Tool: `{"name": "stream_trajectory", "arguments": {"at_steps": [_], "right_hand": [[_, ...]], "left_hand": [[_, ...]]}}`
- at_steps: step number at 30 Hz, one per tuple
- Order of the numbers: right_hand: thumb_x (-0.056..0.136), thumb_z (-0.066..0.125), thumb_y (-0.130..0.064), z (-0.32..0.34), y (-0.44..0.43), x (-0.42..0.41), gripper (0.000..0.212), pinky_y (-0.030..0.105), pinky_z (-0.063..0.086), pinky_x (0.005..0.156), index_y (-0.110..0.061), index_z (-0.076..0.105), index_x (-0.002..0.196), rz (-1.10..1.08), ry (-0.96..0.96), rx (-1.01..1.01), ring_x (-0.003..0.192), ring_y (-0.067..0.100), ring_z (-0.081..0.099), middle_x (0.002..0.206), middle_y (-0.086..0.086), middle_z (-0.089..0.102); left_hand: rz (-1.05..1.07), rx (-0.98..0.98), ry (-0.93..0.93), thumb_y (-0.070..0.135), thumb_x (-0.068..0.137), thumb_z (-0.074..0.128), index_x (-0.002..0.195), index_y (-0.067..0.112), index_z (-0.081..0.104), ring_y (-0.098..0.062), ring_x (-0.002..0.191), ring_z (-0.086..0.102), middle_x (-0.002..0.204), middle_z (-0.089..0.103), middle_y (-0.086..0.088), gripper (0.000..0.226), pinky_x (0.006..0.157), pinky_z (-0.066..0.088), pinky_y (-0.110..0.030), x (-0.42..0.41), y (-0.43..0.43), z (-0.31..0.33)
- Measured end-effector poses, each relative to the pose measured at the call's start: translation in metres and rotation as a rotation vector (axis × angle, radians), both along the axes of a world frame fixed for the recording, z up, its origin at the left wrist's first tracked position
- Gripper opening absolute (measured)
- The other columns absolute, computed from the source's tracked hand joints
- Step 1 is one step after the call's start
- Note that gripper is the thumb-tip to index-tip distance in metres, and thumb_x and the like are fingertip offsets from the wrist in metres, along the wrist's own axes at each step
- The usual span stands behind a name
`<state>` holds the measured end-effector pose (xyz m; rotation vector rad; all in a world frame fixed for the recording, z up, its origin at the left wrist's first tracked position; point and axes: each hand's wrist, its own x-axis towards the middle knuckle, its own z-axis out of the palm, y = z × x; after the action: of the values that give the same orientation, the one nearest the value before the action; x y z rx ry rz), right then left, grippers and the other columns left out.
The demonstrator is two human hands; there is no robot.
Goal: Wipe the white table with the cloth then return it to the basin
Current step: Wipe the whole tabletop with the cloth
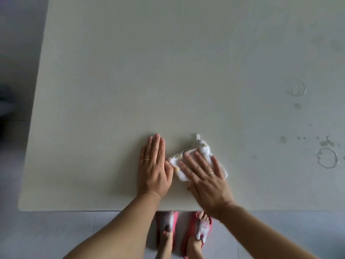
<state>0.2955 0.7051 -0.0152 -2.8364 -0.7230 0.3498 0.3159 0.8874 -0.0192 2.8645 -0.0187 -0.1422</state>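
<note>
The white table [130, 81] fills most of the view. A small white cloth [202, 149] with faint yellow marks lies near the table's front edge. My right hand [204, 176] rests flat on top of the cloth with the fingers spread, pressing it onto the surface. Just left of the cloth, my left hand [154, 167] lies flat on the bare table, fingers together, its thumb touching the cloth's edge. Each hand wears a ring. The basin is not in view.
Wet rings and drops [327, 157] mark the table's right side, with another ring [295, 87] farther back. The table's left edge runs diagonally; grey floor tiles [56, 230] lie below the front edge. My feet in pink slippers [197, 230] stand under it.
</note>
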Motion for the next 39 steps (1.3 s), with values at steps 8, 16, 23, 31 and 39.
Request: {"name": "stream_trajectory", "arguments": {"at_steps": [8, 16, 23, 31, 39], "right_hand": [[0.085, 0.035, -0.04, 0.006, 0.026, -0.021, 0.069, 0.049, -0.004, 0.114, -0.036, 0.008, 0.148, -0.485, 0.101, 0.011, 0.146, 0.021, -0.001, 0.156, -0.012, 0.002], [0.092, 0.029, -0.038, 0.004, -0.029, -0.042, 0.057, 0.047, 0.006, 0.115, -0.034, 0.017, 0.148, -0.22, 0.027, -0.052, 0.145, 0.017, 0.01, 0.156, -0.011, 0.012], [0.085, 0.037, -0.036, 0.006, 0.024, -0.076, 0.072, 0.049, -0.009, 0.114, -0.035, 0.002, 0.149, -0.43, 0.115, -0.015, 0.146, 0.021, -0.007, 0.156, -0.01, -0.005], [0.093, 0.031, -0.051, 0.019, 0.004, -0.077, 0.053, 0.053, 0.008, 0.114, -0.021, 0.054, 0.13, -0.269, 0.029, 0.031, 0.139, 0.024, 0.032, 0.143, 0.003, 0.046], [0.093, 0.029, -0.055, -0.004, -0.003, -0.063, 0.062, 0.051, 0.006, 0.115, -0.023, 0.029, 0.146, -0.231, -0.033, -0.041, 0.144, 0.025, 0.015, 0.155, 0.003, 0.023]], "left_hand": [[0.0, -0.006, -0.018, 0.02, 0.082, 0.034, 0.14, -0.003, 0.04, -0.034, 0.14, 0.03, 0.149, 0.035, -0.019, 0.063, 0.114, 0.026, -0.047, -0.001, -0.001, -0.002], [-0.018, 0.016, -0.027, 0.023, 0.086, 0.031, 0.141, -0.002, 0.038, -0.035, 0.14, 0.031, 0.15, 0.034, -0.02, 0.061, 0.116, 0.018, -0.048, -0.003, 0.0, 0.001], [-0.049, 0.007, -0.04, 0.028, 0.09, 0.033, 0.145, 0.005, 0.035, -0.031, 0.142, 0.026, 0.153, 0.031, -0.015, 0.06, 0.116, 0.018, -0.048, -0.05, -0.015, -0.002], [-0.059, 0.067, -0.009, 0.038, 0.093, 0.025, 0.145, 0.003, 0.032, -0.031, 0.143, 0.025, 0.153, 0.028, -0.017, 0.063, 0.115, 0.023, -0.049, -0.068, -0.016, -0.009], [-0.057, 0.092, -0.048, 0.026, 0.085, 0.033, 0.144, 0.003, 0.035, -0.031, 0.142, 0.027, 0.153, 0.03, -0.017, 0.064, 0.115, 0.021, -0.048, -0.068, -0.015, -0.011]]}}
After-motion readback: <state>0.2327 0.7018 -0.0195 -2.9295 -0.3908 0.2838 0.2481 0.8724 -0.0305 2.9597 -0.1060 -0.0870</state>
